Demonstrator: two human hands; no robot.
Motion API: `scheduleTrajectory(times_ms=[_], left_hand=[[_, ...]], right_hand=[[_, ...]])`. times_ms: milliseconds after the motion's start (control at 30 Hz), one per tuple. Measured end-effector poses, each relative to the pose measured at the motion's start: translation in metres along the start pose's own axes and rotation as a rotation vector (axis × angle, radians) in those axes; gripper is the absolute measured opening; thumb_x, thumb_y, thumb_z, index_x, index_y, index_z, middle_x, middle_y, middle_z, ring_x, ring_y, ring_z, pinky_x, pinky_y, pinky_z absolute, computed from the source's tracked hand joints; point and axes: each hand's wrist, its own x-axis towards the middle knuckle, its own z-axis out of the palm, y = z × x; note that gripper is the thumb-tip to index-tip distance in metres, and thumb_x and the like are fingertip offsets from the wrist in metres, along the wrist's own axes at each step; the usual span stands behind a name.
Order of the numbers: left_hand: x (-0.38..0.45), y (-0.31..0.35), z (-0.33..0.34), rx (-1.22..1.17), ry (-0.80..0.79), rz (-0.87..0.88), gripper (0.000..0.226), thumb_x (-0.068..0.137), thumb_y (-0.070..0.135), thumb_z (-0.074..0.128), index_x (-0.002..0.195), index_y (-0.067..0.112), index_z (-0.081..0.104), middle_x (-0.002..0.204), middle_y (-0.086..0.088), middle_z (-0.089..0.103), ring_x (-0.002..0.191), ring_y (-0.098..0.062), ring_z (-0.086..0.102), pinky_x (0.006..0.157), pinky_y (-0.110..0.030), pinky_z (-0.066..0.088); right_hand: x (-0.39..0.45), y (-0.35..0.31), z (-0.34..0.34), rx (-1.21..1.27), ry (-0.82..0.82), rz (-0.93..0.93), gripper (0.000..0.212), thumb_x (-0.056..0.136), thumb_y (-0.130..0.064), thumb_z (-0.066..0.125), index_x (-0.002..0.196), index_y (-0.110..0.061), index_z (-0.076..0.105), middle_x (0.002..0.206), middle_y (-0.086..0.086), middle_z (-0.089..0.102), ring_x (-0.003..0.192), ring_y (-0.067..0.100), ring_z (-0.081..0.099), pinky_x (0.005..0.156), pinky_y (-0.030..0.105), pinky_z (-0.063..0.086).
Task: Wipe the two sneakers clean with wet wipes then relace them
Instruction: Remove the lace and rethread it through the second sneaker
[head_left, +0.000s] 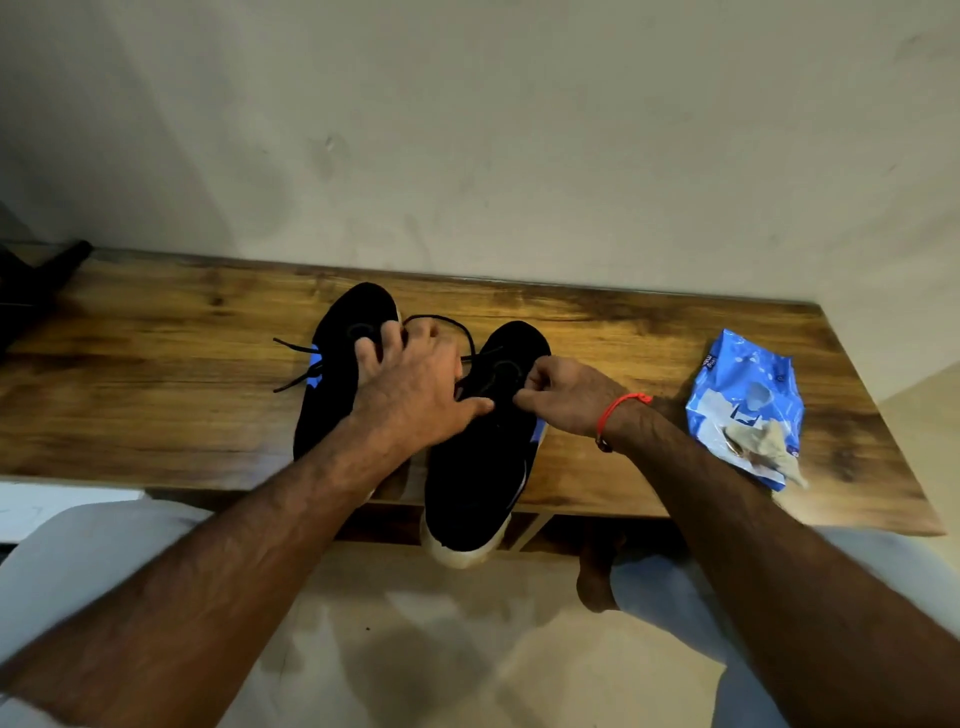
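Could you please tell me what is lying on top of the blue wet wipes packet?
A crumpled, soiled wipe lies on the near end of the blue wet wipes packet. The packet's opening, and anything under that wipe, cannot be seen.

Bare forearms — red wrist thread (621, 402).

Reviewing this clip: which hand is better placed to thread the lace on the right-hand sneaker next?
Probably the right hand: it already pinches at the lace area of the right sneaker. The left hand lies spread across both sneakers, bracing them.
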Motion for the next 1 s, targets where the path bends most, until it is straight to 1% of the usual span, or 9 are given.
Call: scheduleTrajectory(times_ms=[133,233,433,533,633,767,833,900,1000], left_hand=[[0.0,-0.007,0.004,0.058,-0.034,-0.039,0.038,0.098,0.056,0.047,0.116,0.029,0.067,0.135,0.001,0.048,0.119,-0.027,0.035,0.099,-0.049,0.031],[0.0,0.0,0.006,-0.065,-0.088,-0.032,0.036,0.102,0.05,0.046,0.117,0.03,0.072,0.14,0.004,0.046,0.122,-0.027,0.032,0.102,-0.047,0.029],[-0.009,0.004,0.018,-0.094,-0.054,0.015,0.035,0.102,0.05,0.048,0.113,0.032,0.075,0.159,0.01,0.025,0.135,-0.026,0.021,0.105,-0.048,0.024],[-0.011,0.003,0.022,-0.068,-0.027,0.013,0.038,0.101,0.052,0.046,0.112,0.03,0.075,0.16,0.008,0.023,0.139,-0.028,0.018,0.105,-0.051,0.024],[-0.01,0.001,0.023,-0.06,-0.031,0.007,0.038,0.101,0.054,0.046,0.112,0.031,0.075,0.162,0.008,0.021,0.143,-0.028,0.014,0.105,-0.052,0.023],[-0.011,0.003,0.022,-0.059,-0.032,0.027,0.038,0.102,0.054,0.044,0.112,0.034,0.074,0.164,0.007,0.016,0.145,-0.029,0.009,0.105,-0.052,0.022],[-0.011,0.004,0.022,-0.053,-0.03,0.037,0.038,0.102,0.054,0.043,0.11,0.034,0.074,0.165,0.005,0.015,0.146,-0.031,0.008,0.105,-0.054,0.022],[-0.012,0.005,0.023,-0.044,-0.025,0.04,0.037,0.103,0.052,0.044,0.109,0.033,0.075,0.165,0.005,0.015,0.147,-0.032,0.008,0.106,-0.055,0.023],[-0.01,0.004,0.025,-0.026,-0.025,0.032,0.032,0.102,0.049,0.048,0.107,0.032,0.075,0.164,0.006,0.018,0.146,-0.031,0.009,0.105,-0.055,0.024]], right_hand=[[0.002,0.003,0.002,-0.09,0.023,-0.046,0.025,0.091,-0.023,0.059,0.114,-0.031,0.052,0.108,0.002,0.045,0.105,0.025,0.045,0.085,0.038,0.046],[0.002,-0.002,0.01,-0.256,-0.025,-0.03,0.044,0.091,-0.016,0.052,0.129,-0.038,0.049,0.126,0.006,0.034,0.12,0.033,0.03,0.101,0.05,0.036],[0.001,-0.015,0.032,-0.489,0.14,-0.131,0.027,0.095,-0.047,0.057,0.117,-0.032,0.062,0.133,0.002,0.039,0.128,0.03,0.03,0.103,0.053,0.032],[0.008,-0.015,0.024,-0.243,0.249,-0.094,0.017,0.094,-0.037,0.063,0.089,-0.021,0.067,0.113,0.001,0.058,0.115,0.025,0.05,0.089,0.034,0.041],[0.014,-0.001,-0.007,-0.054,0.374,0.055,0.018,0.095,-0.022,0.063,0.087,-0.007,0.067,0.096,0.011,0.068,0.092,0.025,0.06,0.07,0.025,0.037],[0.015,0.009,-0.01,-0.131,0.37,-0.033,0.005,0.093,-0.02,0.063,0.095,-0.016,0.063,0.118,0.012,0.06,0.115,0.03,0.053,0.09,0.029,0.041],[0.014,0.003,0.008,-0.227,0.29,-0.136,0.022,0.09,-0.039,0.065,0.106,-0.025,0.059,0.133,0.007,0.049,0.129,0.03,0.04,0.107,0.041,0.036],[0.013,-0.003,0.024,-0.396,0.223,-0.126,0.035,0.09,-0.052,0.06,0.111,-0.025,0.06,0.145,0.004,0.038,0.139,0.03,0.025,0.111,0.055,0.031],[0.018,-0.01,0.035,-0.498,0.16,-0.152,0.023,0.096,-0.044,0.057,0.106,-0.024,0.065,0.15,0.001,0.035,0.143,0.03,0.019,0.112,0.059,0.026]])
